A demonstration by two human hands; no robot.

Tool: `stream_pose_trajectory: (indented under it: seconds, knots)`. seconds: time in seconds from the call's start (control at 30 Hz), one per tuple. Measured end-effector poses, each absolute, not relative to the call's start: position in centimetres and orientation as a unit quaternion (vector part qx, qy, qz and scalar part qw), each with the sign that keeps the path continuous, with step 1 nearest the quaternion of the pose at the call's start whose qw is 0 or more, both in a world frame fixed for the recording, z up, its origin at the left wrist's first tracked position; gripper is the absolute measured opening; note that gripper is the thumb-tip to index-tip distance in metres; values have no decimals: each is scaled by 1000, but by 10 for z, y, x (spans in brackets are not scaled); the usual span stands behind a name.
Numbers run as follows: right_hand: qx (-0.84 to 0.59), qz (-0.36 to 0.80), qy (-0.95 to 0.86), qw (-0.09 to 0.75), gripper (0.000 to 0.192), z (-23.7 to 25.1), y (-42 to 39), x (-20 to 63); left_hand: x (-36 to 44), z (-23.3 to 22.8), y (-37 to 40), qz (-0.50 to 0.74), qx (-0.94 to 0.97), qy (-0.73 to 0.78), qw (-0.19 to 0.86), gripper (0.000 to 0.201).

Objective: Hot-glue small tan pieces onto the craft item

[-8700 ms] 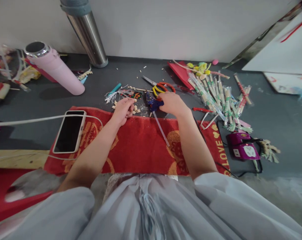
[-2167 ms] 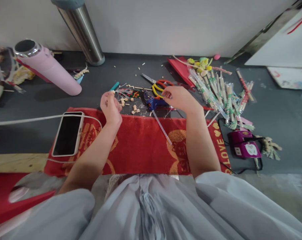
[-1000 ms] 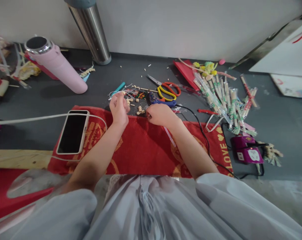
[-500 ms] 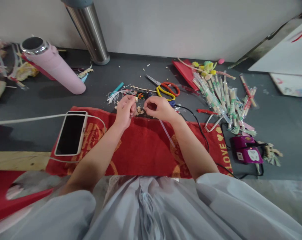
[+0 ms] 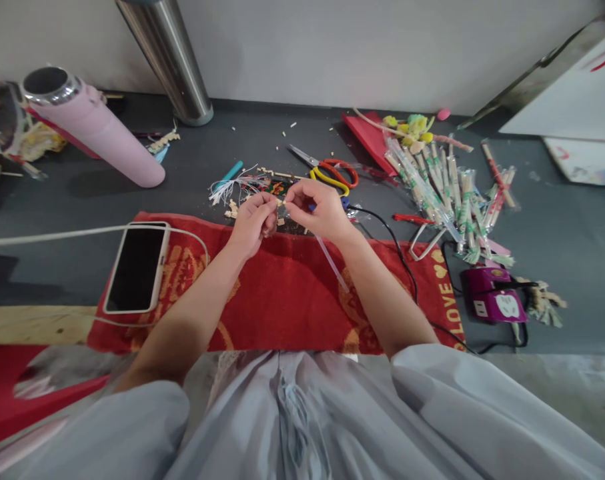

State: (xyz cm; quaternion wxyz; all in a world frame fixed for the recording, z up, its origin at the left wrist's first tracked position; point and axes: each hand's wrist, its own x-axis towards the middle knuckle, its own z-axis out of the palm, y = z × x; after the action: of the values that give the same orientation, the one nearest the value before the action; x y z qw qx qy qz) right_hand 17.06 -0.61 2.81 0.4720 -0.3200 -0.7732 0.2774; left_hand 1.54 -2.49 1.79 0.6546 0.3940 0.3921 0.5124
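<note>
My left hand point(image 5: 255, 223) is closed in a pinch on a small pale wooden piece point(image 5: 280, 203). The fingertips of my right hand point(image 5: 322, 212) meet it from the other side, also pinched on the pale piece. Loose pale wooden bits point(image 5: 231, 210) lie beside and under the hands at the towel's far edge. A translucent stick point(image 5: 333, 265) comes out from below my right hand over the red towel point(image 5: 282, 287). Behind the hands lie scissors point(image 5: 335, 175) with red and yellow handles, a bundle of white strings point(image 5: 232, 188) and a teal pen-like stick point(image 5: 233, 171).
A phone point(image 5: 136, 267) with a white cable rests on the towel's left side. A pink bottle point(image 5: 102, 133) and a steel flask point(image 5: 175, 60) stand behind. Wrapped sticks point(image 5: 439, 190) are heaped at right, near a purple box point(image 5: 493, 295) with black cord point(image 5: 401, 247).
My right hand has moved left and slightly up, so its fingertips now touch the pale piece in my left hand. The camera view has shifted slightly.
</note>
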Motion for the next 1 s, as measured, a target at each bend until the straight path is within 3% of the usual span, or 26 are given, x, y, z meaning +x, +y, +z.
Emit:
stream_pose_trajectory:
  seconds: [0.3,1.0]
  knots:
    - [-298,197,-801,481,5,27,-6,171,15,18,-26,504,404,403,648,27]
    - [-305,200,-808,463,9,24,-4,172,13,16,-24,507,401,409,644,30]
